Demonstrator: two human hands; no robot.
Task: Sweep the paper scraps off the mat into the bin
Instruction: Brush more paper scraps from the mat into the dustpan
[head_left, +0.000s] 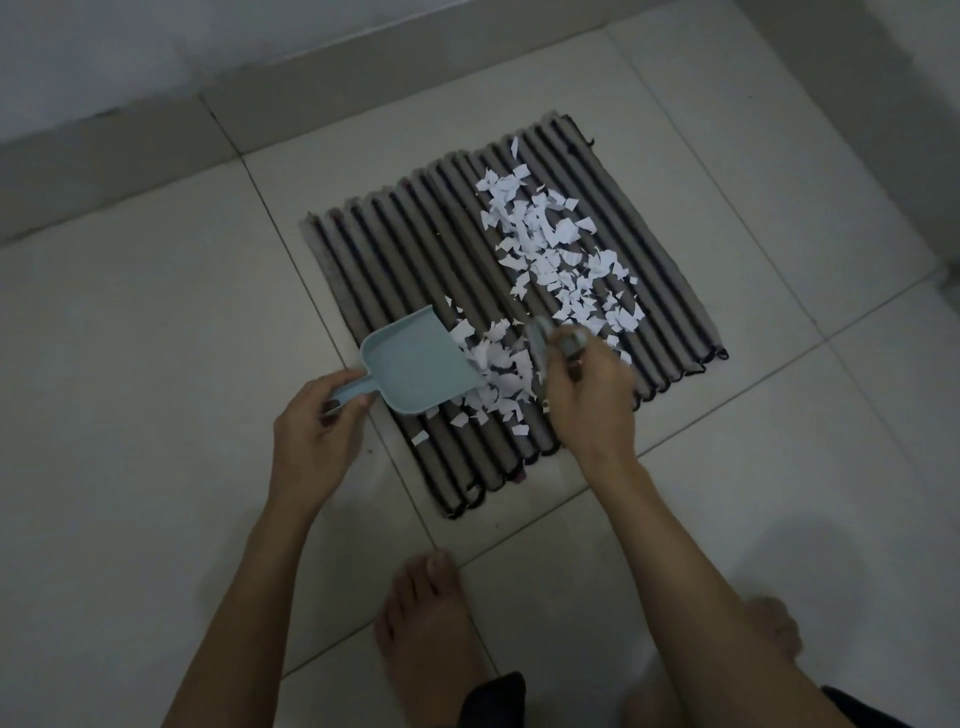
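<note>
A ribbed grey and black mat lies slantwise on the tiled floor. White paper scraps cover its right half, with a denser heap near its front edge. My left hand grips the handle of a pale blue dustpan, whose open mouth faces the heap. My right hand holds a small brush, blurred, just right of the heap. No bin is in view.
Pale floor tiles surround the mat. A wall skirting runs along the back left. My bare feet stand on the tiles in front of the mat.
</note>
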